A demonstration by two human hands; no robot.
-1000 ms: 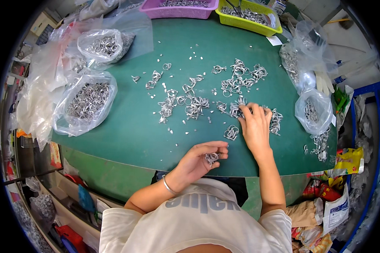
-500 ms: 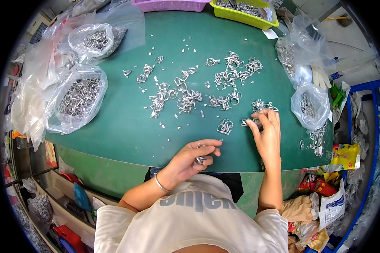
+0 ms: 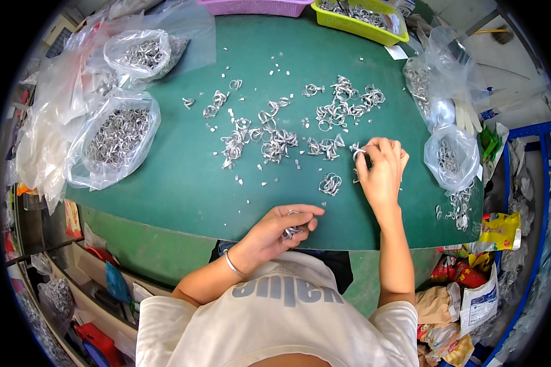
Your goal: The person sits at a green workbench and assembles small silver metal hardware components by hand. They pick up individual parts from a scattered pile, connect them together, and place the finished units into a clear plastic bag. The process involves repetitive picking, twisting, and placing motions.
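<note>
- Near the green table's [image 3: 183, 183] front edge, my left hand [image 3: 281, 227] cups a bunch of metal rings [image 3: 292, 231].
- At 2 o'clock from it, my right hand [image 3: 381, 170] pinches one loose ring [image 3: 356, 151].
- Scattered rings [image 3: 275, 137] lie at 12 o'clock.

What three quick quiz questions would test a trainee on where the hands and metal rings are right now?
1. True or false: the left hand holds a small bunch of metal rings.
2. What does the right hand touch? A) yellow tray B) a ring on the green table C) plastic bag
3. Which side of the green table has the large open bag of rings?

Key: 1 true; 2 B; 3 the person's left.
</note>
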